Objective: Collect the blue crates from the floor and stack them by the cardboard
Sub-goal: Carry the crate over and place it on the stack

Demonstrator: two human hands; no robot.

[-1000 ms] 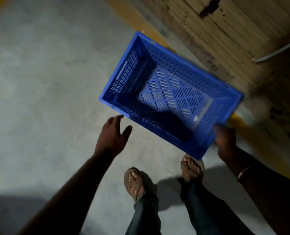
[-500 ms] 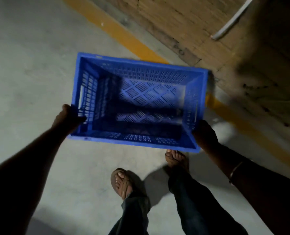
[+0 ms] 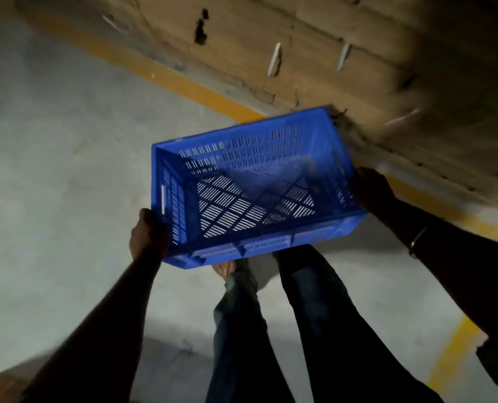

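Observation:
I carry an empty blue slotted crate (image 3: 253,181) above the floor, in front of my legs. My left hand (image 3: 149,237) grips its left end near the handle slot. My right hand (image 3: 371,190) holds the right end wall. The crate tilts slightly, its far right corner close to the stacked cardboard (image 3: 329,53) that fills the top and right of the view. Part of one foot shows just below the crate's near edge.
A yellow painted line (image 3: 160,74) runs along the grey concrete floor (image 3: 53,170) at the foot of the cardboard, with another yellow stripe (image 3: 451,353) at the lower right. A brown cardboard corner (image 3: 0,388) shows at the bottom left.
My left hand reached in and took hold of the crate's left end. With both hands on it, the crate has swung round and come closer to the cardboard stack.

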